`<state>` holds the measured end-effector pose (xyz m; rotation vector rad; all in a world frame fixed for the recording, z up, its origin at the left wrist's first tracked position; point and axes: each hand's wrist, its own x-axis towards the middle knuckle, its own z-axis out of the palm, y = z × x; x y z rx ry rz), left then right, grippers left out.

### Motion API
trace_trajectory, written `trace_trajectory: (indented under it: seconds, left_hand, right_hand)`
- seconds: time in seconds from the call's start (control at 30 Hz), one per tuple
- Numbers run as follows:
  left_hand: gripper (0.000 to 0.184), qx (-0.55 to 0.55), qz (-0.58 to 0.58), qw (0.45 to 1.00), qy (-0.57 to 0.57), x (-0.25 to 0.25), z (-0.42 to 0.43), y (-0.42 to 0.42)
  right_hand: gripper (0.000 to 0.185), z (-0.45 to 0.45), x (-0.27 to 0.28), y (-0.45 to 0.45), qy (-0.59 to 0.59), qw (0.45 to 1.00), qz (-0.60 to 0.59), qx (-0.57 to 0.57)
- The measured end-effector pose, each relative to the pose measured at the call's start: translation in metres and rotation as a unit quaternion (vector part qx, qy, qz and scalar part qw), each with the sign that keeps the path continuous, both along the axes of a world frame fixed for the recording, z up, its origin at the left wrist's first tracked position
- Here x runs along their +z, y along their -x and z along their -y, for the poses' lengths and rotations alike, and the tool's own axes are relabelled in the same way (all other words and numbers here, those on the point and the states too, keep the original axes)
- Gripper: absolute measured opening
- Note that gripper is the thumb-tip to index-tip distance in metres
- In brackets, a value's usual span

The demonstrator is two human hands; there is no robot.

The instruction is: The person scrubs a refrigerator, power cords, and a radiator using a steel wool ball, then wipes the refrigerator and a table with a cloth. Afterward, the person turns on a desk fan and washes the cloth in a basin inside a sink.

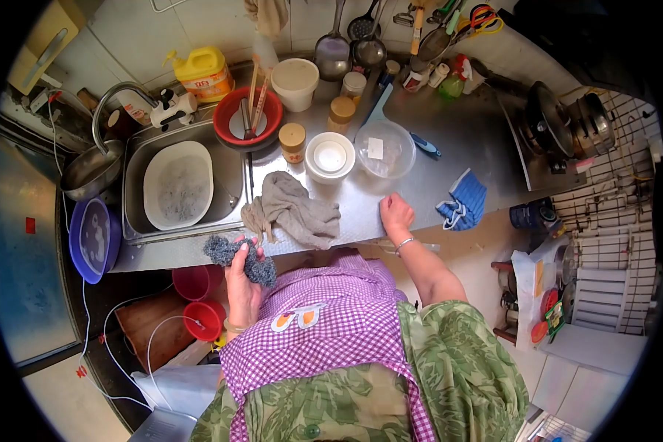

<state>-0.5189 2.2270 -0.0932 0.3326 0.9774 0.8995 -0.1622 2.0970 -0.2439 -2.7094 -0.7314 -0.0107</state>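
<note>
My left hand (pixel 243 283) is wrapped round a fuzzy grey-blue scrubber (pixel 261 269) at the counter's front edge, below the sink. My right hand (pixel 397 214) rests closed on the steel counter; whether anything is inside it is hidden. Between the hands lies a crumpled grey-brown cloth (pixel 299 210). Behind that cloth stand stacked white bowls (pixel 328 158) and a clear plastic bowl (pixel 385 149). To the right of my right hand is a blue striped cloth (pixel 467 200). An oval white basin (pixel 178 186) with cloudy water sits in the sink.
A faucet (pixel 171 109) reaches over the sink (pixel 131 202). Along the back are a yellow jug (pixel 202 74), a red bowl (pixel 228 136), a white tub (pixel 295 83) and jars. A blue-purple basin (pixel 96 239) is at the left, pots (pixel 549 118) at the right.
</note>
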Motion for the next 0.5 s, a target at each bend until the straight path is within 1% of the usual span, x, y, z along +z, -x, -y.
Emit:
trace_trajectory:
  seconds: [0.5]
  left_hand:
    - [0.042,-0.02,-0.007,1.0,-0.004,-0.0028,0.0018,0.0001]
  right_hand:
    - [0.024,0.0007,-0.0038,0.0,-0.023,1.0,0.017,0.006]
